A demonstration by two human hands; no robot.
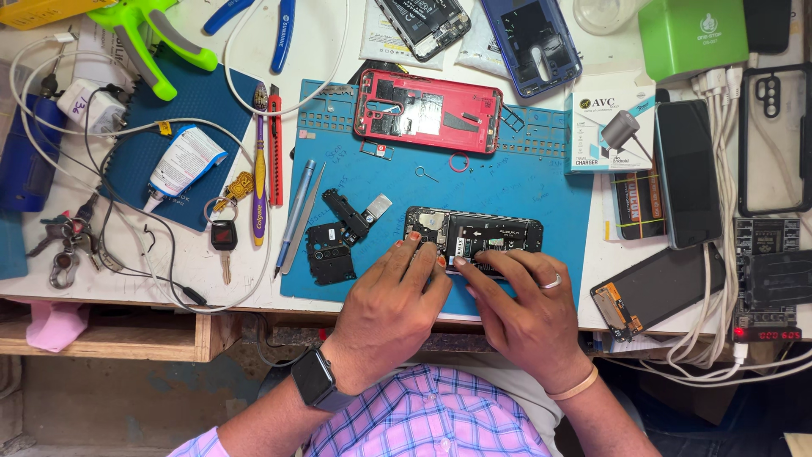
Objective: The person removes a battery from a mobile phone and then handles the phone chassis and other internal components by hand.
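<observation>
An opened black phone [495, 230] lies back-up on the blue repair mat [507, 182], its board and battery exposed. My left hand [393, 300] rests on the mat with its fingertips on the phone's left near edge. My right hand [520, 296], with a ring, presses thumb and fingers on the phone's lower middle; whether it pinches a small part I cannot tell. Black cover pieces [331, 245] and a small metal shield [378, 207] lie just left of the phone.
A red phone frame [427, 110] lies at the mat's far edge. Tweezers and a blue tool [296, 216], a toothbrush [260, 161], a glue tube [182, 165], keys [224, 237], cables, a black phone [687, 169], a screen [655, 288] and a green charger [692, 35] crowd the white desk.
</observation>
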